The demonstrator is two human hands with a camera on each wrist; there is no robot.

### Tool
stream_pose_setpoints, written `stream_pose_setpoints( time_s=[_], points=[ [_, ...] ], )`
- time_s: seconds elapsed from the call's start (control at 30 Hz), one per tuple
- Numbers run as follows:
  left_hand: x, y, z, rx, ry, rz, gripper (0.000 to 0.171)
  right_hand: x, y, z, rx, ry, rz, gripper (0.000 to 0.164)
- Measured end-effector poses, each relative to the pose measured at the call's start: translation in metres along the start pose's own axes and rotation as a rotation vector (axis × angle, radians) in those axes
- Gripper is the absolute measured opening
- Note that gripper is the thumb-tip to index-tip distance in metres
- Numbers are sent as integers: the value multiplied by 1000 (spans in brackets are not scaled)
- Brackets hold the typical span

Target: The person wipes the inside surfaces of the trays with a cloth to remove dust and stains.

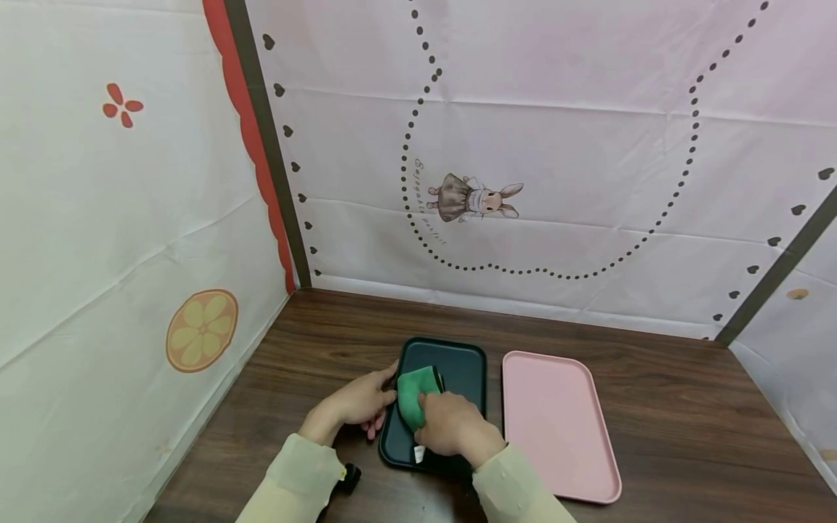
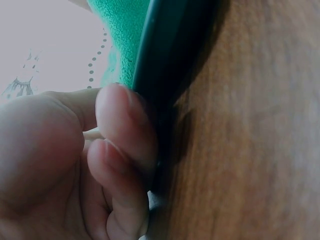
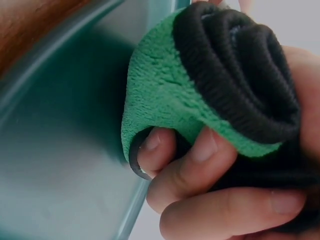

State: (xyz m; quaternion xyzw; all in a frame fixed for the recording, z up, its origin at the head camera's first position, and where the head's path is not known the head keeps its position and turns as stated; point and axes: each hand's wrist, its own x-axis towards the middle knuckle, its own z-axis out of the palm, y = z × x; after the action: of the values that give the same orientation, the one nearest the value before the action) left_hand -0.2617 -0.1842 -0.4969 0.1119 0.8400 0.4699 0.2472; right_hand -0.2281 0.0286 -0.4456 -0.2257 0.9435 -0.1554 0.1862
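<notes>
A dark green tray (image 1: 463, 363) lies on the table, and its rim crosses the left wrist view. At the tray's left edge my left hand (image 1: 358, 401) holds the rim, fingers curled against its outer side in the left wrist view. My right hand (image 1: 453, 425) grips a folded green cloth (image 1: 413, 392) with black edging and presses it on the tray's inside. The right wrist view shows the cloth (image 3: 160, 95) bunched in layers, with curled fingers (image 3: 180, 182) around it. A small white label sticks out below the cloth.
A pink tray (image 1: 556, 421) lies right of the green one, a narrow gap between them. The dark wooden table (image 1: 660, 407) is bordered by printed white sheets at the back and sides. A small black object (image 1: 351, 478) is by the left sleeve.
</notes>
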Motion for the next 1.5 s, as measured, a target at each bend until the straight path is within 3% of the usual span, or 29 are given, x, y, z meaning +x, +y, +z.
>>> stream_pose_setpoints(
  time_s=[0.67,1.0,1.5],
  points=[
    [0,0,1,-5,4,-16,64,-8,-2,2,-34,-32,-13,53],
    [0,0,0,-2,2,2,64,-14,-4,1,-59,-46,-27,61],
    [1,0,0,3,10,-5,63,-18,-5,3,-85,-64,-32,61]
  ],
)
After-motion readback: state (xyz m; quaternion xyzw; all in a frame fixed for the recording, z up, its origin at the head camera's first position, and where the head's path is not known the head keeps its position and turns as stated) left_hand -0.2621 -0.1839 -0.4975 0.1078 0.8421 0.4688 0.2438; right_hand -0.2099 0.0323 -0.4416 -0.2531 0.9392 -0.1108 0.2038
